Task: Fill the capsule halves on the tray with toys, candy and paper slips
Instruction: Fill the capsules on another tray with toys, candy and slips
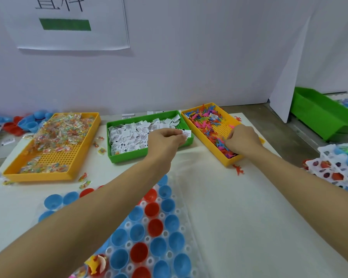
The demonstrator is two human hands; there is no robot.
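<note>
Blue and red capsule halves (155, 227) sit open side up in a clear tray (184, 217) in front of me. One red half at the near edge holds a yellow toy (94, 264). My left hand (165, 140) is over the green bin of paper slips (129, 155) and pinches a few slips (186, 134). My right hand (243, 140) reaches into the yellow bin of small coloured toys (227, 160), its fingers curled down among the toys (205, 121). A yellow bin (38, 175) on the left holds wrapped candy (58, 131).
Loose capsule halves (28, 122) lie behind the candy bin. Filled white trays (335, 167) are stacked at the right, behind them an empty green bin (319, 113). Stray candies (82, 178) and a red toy (238, 169) lie on the white table cover. A partition wall stands close behind the bins.
</note>
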